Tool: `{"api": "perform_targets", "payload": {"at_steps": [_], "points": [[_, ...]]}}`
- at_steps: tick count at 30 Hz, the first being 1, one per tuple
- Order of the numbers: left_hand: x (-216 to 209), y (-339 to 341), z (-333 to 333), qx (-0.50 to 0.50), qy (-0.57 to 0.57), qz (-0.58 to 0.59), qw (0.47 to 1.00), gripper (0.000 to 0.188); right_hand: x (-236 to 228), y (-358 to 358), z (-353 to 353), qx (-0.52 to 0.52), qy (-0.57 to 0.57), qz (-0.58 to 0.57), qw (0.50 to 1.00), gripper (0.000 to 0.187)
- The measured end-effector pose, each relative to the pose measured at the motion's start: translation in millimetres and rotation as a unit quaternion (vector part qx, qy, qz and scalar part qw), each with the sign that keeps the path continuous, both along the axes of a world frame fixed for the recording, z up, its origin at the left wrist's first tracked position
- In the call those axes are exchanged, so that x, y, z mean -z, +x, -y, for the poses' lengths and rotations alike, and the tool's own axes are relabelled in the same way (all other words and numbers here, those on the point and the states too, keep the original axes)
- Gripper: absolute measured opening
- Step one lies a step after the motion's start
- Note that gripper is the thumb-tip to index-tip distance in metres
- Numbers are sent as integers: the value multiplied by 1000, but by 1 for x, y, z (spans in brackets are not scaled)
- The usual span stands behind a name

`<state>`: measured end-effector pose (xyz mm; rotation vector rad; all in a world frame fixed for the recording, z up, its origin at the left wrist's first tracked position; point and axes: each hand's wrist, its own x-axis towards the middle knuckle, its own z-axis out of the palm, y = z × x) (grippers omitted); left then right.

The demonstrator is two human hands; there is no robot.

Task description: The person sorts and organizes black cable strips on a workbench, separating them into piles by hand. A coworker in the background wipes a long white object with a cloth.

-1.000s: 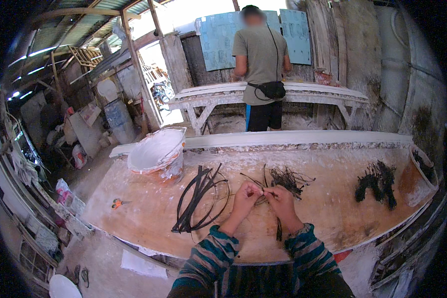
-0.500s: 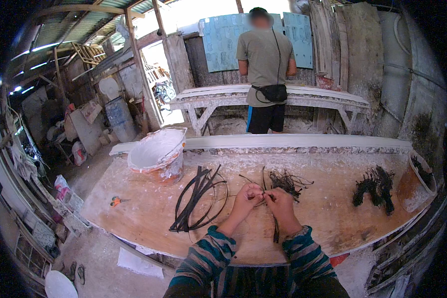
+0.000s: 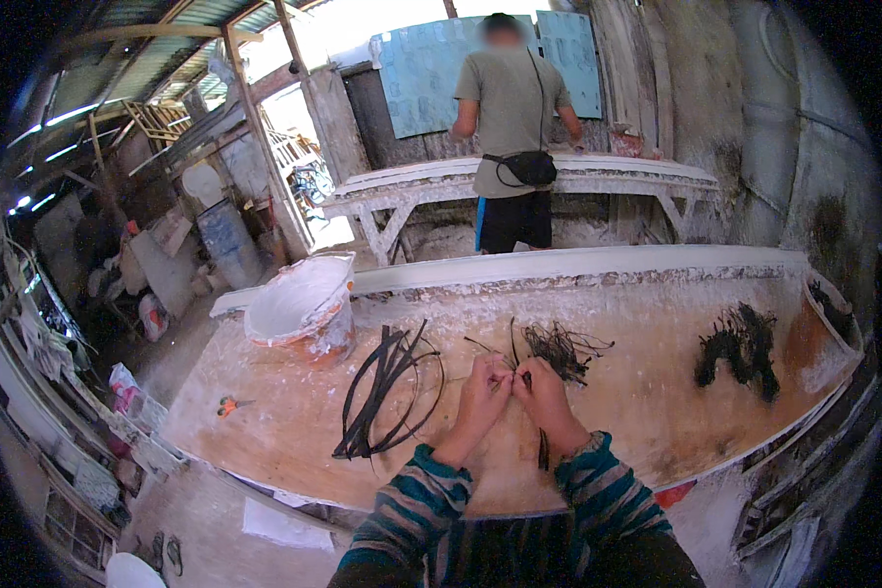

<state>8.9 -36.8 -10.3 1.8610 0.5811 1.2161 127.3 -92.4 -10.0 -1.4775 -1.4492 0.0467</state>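
My left hand (image 3: 481, 394) and my right hand (image 3: 547, 396) meet over the wooden table, fingertips pinched together on a thin black strip (image 3: 514, 337). One end sticks up beyond the fingers, and another length hangs below my right hand. The fingers hide the spot where the strip is gripped. Just beyond my right hand lies a tangle of short knotted black strips (image 3: 564, 349). Left of my left hand, long flat black strips (image 3: 374, 397) rest in a looped bundle. Orange-handled scissors (image 3: 228, 405) lie near the table's left side.
A white-crusted bucket (image 3: 328, 335) stands at the table's far left. Dark knotted bundles (image 3: 738, 358) lie at the right, beside an orange container (image 3: 815, 345). Past a white ledge (image 3: 559, 264), a person (image 3: 510, 103) stands at another bench (image 3: 617, 179).
My hands have drawn closer together, with the fingertips now touching. The view has shifted slightly. The person at the back has moved their arms apart.
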Motion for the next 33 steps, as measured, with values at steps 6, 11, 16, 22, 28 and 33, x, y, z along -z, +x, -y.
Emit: {"api": "perform_targets", "payload": {"at_steps": [6,11,16,22,28,33], "points": [[7,7,-1,10,-34,51,998,34,13,5,-7,-34,47,-36,998,12],[17,6,-13,62,-138,65,986,32,27,11,-17,-122,-29,-229,965,4],[14,6,-13,65,-146,93,983,28,23,16,-18,-208,-84,-380,897,5],[16,4,-19,103,-171,114,973,15,17,10,-12,-289,-71,-562,772,7],[14,4,-12,55,-96,98,989,11,6,9,-7,-321,-59,-577,749,6],[12,5,-11,47,-77,114,989,13,2,7,-4,-273,-58,-566,776,7]]}}
